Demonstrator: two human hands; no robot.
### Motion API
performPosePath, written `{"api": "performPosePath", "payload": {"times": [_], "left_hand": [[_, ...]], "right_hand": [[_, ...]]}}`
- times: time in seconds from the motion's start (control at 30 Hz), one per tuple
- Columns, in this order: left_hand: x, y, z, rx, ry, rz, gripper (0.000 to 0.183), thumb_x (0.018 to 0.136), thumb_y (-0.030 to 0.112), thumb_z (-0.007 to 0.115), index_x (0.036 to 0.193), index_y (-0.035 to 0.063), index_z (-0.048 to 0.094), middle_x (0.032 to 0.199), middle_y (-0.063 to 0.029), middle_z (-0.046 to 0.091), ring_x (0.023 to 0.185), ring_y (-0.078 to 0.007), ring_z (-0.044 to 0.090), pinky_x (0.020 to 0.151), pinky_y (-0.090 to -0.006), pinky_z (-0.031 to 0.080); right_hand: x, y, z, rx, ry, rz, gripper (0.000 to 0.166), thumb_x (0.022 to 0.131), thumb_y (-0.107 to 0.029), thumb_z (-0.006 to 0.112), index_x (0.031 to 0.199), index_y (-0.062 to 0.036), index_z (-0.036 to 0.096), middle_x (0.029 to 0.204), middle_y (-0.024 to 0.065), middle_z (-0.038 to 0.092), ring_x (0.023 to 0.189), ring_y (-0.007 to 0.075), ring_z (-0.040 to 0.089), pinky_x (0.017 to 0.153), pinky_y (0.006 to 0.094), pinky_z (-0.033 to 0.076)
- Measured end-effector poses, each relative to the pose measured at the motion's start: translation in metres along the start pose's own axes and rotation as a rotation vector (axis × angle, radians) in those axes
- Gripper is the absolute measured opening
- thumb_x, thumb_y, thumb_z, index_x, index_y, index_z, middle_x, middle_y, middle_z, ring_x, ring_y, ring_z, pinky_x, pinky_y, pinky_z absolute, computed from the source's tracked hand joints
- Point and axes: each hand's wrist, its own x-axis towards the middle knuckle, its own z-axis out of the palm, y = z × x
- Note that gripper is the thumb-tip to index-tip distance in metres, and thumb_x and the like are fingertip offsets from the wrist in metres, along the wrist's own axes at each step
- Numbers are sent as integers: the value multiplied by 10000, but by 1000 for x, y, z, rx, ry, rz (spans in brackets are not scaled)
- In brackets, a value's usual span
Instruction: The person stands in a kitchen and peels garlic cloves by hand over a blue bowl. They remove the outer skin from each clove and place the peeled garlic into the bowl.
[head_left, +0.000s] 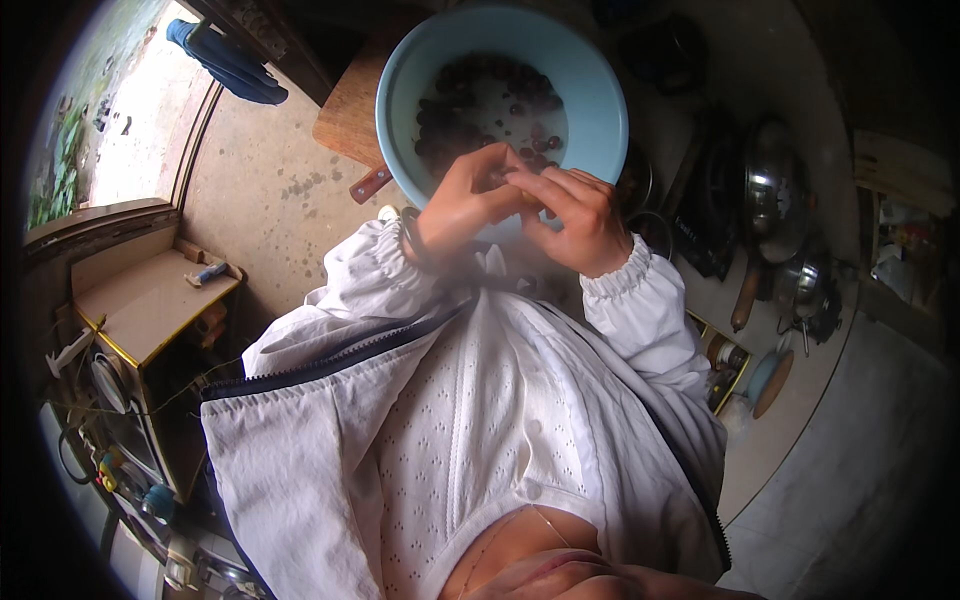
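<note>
A light blue plastic basin (390, 112) holds water and many small dark red round fruits (450, 124), perhaps grapes or cherries. Over its near rim, my left hand (472, 195) has its thumb and fingers closed around what looks like one small dark fruit (498, 175), mostly hidden by the fingers. My right hand (574, 210) meets it from the right, its index fingertip touching the left fingers. The right fingers are curled, and whether they grip anything is hidden. Both hands are slightly blurred.
A wooden board (349, 112) lies beside the basin, with a riveted wooden handle (370, 184) close by. Metal pots and lids (772, 187) line the right side. At the left stands a cabinet (142, 300) near an open doorway, where a blue cloth (232, 67) hangs.
</note>
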Motion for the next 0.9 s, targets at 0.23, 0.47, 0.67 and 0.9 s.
{"api": "performPosePath", "payload": {"times": [0.23, 0.47, 0.67, 0.9], "left_hand": [[3, -8, 1, 130, 46, 50, 123, 812, 57, 603, 898, 41, 517, 727, 39, 518, 629, -10, 433, 528, -191, 303], [3, -6, -2, 75, 21, 42, 119, 831, 46, 574, 936, 34, 520, 720, 25, 529, 620, -28, 459, 531, -193, 319], [6, 0, -6, -76, 21, 6, 123, 887, 60, 593, 989, 15, 543, 748, -2, 559, 615, -52, 489, 550, -199, 344], [10, 0, -6, -85, 8, 58, 146, 917, 68, 600, 1039, -5, 567, 799, -19, 591, 631, -60, 505, 569, -213, 382]], "right_hand": [[-3, 4, 2, 20, -53, 12, 359, 677, -21, 722, 1029, -71, 669, 734, 83, 608, 650, 271, 634, 582, 356, 520], [-5, 17, 4, 206, -40, 53, 336, 750, 22, 695, 1077, -52, 667, 823, 86, 666, 664, 220, 667, 594, 294, 541], [1, 13, -1, 224, 2, 109, 362, 783, 58, 668, 1135, -25, 645, 888, 94, 690, 690, 184, 690, 628, 280, 556], [2, 14, 0, 232, 96, 147, 334, 790, 30, 675, 1114, -36, 627, 877, 82, 691, 703, 198, 701, 635, 300, 558]]}}
